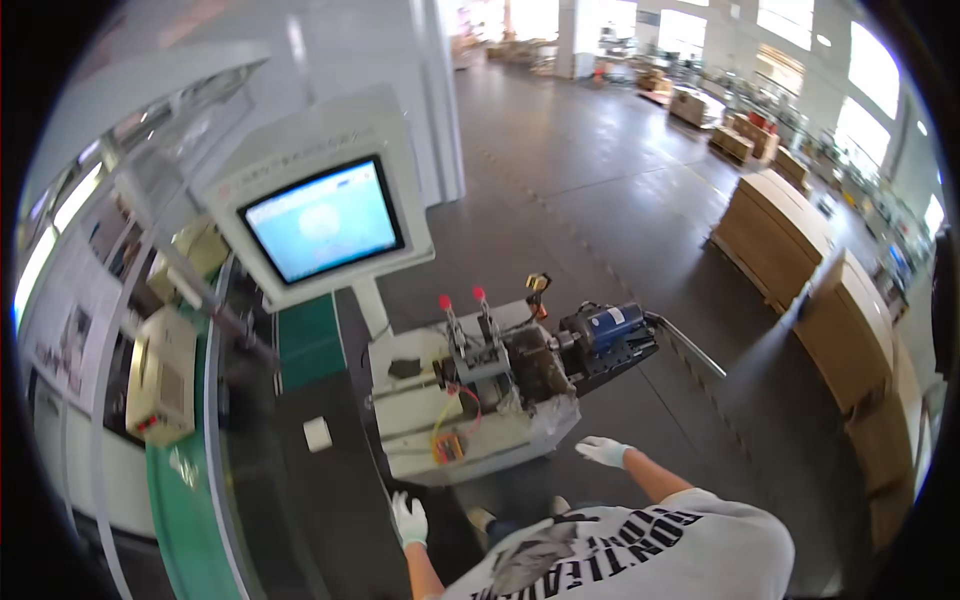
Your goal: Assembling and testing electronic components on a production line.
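Observation:
My left hand [409,518] wears a white glove and hangs near the bench's front left corner, its fingers apart and nothing in it. Also in a white glove, my right hand [602,451] is held out past the bench's front right side, fingers stretched and without an object. Neither one touches the pale machine bench [470,462]. On that bench stand a metal fixture with two red-knobbed levers [462,325], a blue motor [608,328] at the right, and a small orange-and-dark device [449,447] near the front with a yellow and a red lead.
A lit monitor [325,220] in a grey housing stands on a post behind the bench. To the left runs a green conveyor [180,525] with a beige box-shaped unit [163,375]. A white square [317,434] lies on a dark surface. Large cardboard boxes [770,235] stand at the right.

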